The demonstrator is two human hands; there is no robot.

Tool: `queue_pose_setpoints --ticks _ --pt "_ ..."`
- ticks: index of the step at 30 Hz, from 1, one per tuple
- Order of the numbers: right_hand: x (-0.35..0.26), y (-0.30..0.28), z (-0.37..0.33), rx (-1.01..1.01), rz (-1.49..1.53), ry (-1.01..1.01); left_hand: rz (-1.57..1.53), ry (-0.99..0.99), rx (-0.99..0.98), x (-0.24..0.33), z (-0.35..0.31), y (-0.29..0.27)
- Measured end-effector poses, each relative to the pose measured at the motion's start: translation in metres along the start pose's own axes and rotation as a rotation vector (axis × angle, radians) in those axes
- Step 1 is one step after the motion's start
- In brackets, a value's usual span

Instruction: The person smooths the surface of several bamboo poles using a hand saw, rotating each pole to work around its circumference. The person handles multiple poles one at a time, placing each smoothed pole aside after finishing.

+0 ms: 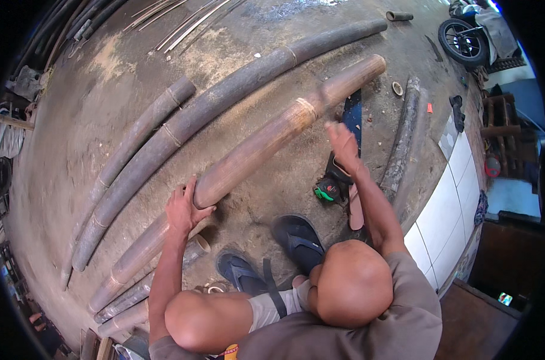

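Observation:
A long brown bamboo pole [254, 153] slants across the floor in front of me, from lower left to upper right. My left hand [185, 208] is wrapped over its lower middle, thumb on the near side. My right hand [343, 147] is closed in the air just near side of the pole's upper part. A dark smear of motion crosses the pole beyond that hand, so what it grips cannot be made out. Under the right hand lies a saw with a dark blue blade [352, 114]. Beside it rests a black and green tape measure [325, 189].
Two curved grey bamboo poles lie beyond, one long [224, 87] and one shorter [137, 135]. A mottled bamboo length [401, 135] lies right of the saw. White tiles [443, 204] edge the floor at right. A wheel [463, 42] stands at the far right. My sandals [298, 234] are close by.

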State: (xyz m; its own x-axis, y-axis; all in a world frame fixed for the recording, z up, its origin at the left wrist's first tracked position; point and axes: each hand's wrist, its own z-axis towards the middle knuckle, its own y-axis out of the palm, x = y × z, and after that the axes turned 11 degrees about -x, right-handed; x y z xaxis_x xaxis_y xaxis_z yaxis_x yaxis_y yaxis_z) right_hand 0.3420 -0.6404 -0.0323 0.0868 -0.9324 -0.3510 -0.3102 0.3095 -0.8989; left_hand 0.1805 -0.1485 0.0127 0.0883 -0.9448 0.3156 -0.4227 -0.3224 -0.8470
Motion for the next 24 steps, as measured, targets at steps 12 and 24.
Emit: queue_pose_setpoints --ticks 12,24 --pt "-0.013 -0.007 0.001 -0.040 -0.060 0.033 -0.008 0.033 -0.064 -0.008 -0.004 -0.006" --pt "-0.059 -0.008 -0.015 -0.178 -0.039 0.037 0.022 0.049 0.025 -0.019 -0.011 0.000"
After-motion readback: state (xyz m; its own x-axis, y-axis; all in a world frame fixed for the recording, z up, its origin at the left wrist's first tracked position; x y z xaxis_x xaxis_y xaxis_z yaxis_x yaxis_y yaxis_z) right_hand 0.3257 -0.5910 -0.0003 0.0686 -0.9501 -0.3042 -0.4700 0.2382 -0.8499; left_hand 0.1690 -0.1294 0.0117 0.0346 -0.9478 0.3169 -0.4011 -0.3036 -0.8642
